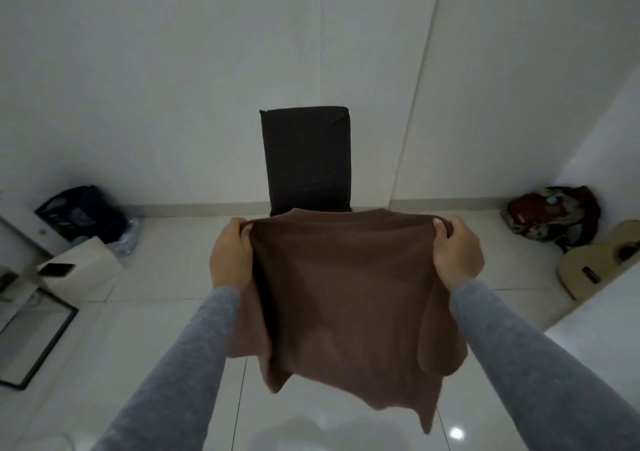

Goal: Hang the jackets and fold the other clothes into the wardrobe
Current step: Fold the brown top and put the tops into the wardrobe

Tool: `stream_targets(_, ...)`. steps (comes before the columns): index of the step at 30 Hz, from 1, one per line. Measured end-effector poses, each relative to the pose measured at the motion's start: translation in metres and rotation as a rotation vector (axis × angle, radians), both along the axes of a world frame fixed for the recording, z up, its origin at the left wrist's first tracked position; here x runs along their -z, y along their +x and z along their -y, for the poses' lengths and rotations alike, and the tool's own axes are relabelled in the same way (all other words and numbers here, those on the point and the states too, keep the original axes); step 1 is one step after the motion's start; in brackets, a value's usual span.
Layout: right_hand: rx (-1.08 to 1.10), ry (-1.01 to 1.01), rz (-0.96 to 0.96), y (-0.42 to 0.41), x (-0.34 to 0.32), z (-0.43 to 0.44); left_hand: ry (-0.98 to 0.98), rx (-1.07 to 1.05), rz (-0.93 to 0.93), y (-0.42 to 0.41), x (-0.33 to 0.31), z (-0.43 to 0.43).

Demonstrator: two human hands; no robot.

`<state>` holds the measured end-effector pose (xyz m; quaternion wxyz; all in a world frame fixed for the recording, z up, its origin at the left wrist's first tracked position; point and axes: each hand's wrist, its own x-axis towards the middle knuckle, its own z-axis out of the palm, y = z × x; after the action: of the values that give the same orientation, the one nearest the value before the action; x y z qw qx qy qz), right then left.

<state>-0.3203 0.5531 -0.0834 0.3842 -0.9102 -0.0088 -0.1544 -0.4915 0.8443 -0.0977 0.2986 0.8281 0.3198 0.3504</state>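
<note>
Head view: brown shirt [346,295] between left hand [231,255] and right hand [457,251]

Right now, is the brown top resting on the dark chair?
No, the left hand and right hand hold the brown top up in front of the dark chair.

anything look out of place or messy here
Nothing looks spilled or damaged. A guitar lies on the floor at right beside a backpack, and a black frame lies flat on the floor at left. The brown top hangs unevenly.
</note>
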Motion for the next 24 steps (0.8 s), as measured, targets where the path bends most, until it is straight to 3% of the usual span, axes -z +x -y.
stream_targets(14, -0.079, -0.13, -0.101, 0.051, 0.105, -0.052, -0.286, -0.15, -0.084, 0.038, 0.121, -0.029)
stream_targets(19, -0.12, -0.108, -0.134, 0.127, 0.152, -0.102, -0.315, -0.232, -0.109, 0.098, 0.165, -0.07)
stream_targets(24, -0.119, -0.118, -0.144, 0.25, 0.194, -0.178, -0.334, -0.291, -0.127, 0.212, 0.203, -0.137)
